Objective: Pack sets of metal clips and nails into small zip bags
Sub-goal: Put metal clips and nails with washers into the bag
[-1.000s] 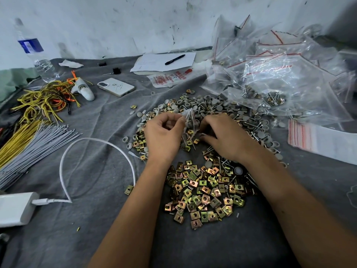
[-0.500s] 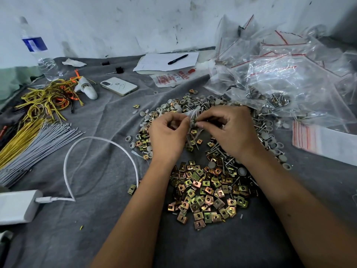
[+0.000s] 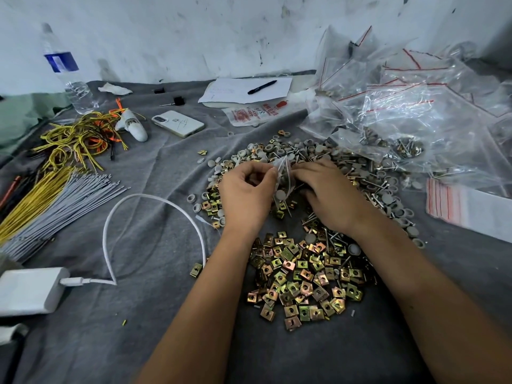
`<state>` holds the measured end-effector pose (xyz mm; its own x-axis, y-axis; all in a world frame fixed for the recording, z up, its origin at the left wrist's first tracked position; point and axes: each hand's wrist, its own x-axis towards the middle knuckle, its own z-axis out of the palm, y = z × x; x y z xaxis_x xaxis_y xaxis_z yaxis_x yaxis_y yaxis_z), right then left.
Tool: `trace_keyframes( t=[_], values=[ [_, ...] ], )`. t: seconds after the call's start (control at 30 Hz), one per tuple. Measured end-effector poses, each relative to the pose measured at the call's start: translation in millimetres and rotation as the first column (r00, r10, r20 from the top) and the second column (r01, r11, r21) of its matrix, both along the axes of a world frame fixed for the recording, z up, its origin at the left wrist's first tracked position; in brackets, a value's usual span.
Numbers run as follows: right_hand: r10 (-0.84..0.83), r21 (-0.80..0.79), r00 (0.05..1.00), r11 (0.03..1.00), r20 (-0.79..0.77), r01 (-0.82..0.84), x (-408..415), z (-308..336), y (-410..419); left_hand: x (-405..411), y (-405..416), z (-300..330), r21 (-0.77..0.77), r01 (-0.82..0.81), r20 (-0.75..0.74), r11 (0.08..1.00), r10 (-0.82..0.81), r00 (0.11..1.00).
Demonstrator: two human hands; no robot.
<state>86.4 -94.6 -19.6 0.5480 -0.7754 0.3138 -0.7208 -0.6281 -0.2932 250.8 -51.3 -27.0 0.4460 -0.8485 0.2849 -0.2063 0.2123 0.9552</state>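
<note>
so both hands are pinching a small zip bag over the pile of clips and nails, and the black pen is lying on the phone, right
Not quite. In the head view the left hand and right hand do pinch the small zip bag over the pile of clips and nails, but the black pen lies on the white paper, not on the phone, which sits apart on the grey cloth.

Between the left hand (image 3: pixel 245 199) and right hand (image 3: pixel 329 198), a small clear bag (image 3: pixel 283 178) is mostly hidden by the fingers; its contents are too blurred to make out beyond one grey disc. Both forearms cover part of the heap of metal clips (image 3: pixel 302 275) below the bag. Left of that heap, a white charger (image 3: pixel 29 291) is cut off by the frame edge. Right of it, a stack of flat bags (image 3: pixel 468 209) runs out of frame. Print on the packet (image 3: pixel 253 113) beyond the heap is unreadable.
</note>
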Motion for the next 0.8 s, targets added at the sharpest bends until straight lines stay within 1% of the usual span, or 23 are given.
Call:
trace_keyframes(
  t=[0.07,0.2,0.27,0.33,0.47,0.7,0.77,0.8],
  values=[
    [-0.003,0.021,1.0,1.0,0.025,0.002,-0.8,0.0,-1.9,0.0,0.3,0.4,-0.002,-0.001,-0.011,1.0,0.001,1.0],
    [-0.043,-0.004,0.993,0.999,0.111,0.044,-3.6,-0.7,-1.1,0.7,1.2,1.2,0.002,0.014,-0.037,1.0,-0.014,0.999],
    [-0.064,0.025,0.987,0.998,0.15,0.061,-4.6,-0.8,0.2,1.0,1.7,1.9,0.004,0.015,-0.041,1.0,-0.014,0.999],
    [-0.095,0.04,0.971,0.995,0.218,0.089,-5.1,0.7,1.8,1.2,2.1,2.6,0.004,0.013,-0.046,1.0,-0.013,0.999],
    [-0.158,0.086,0.91,0.987,0.383,0.136,-6.4,4.1,3.4,1.6,2.6,3.6,0.005,0.019,-0.063,1.0,-0.019,0.998],
    [-0.191,0.178,0.91,0.975,0.369,0.133,-8.0,4.1,3.0,3.1,3.3,3.9,0.005,0.02,-0.077,1.0,-0.02,0.997],
    [-0.207,0.196,0.897,0.971,0.39,0.138,-8.9,4.6,3.3,2.5,3.2,5.1,0.02,0.023,-0.118,1.0,-0.021,0.993],
    [-0.205,0.202,0.891,0.971,0.406,0.131,-9.4,4.8,3.5,2.5,3.3,6.1,0.032,0.035,-0.176,0.999,-0.029,0.984]
  ],
)
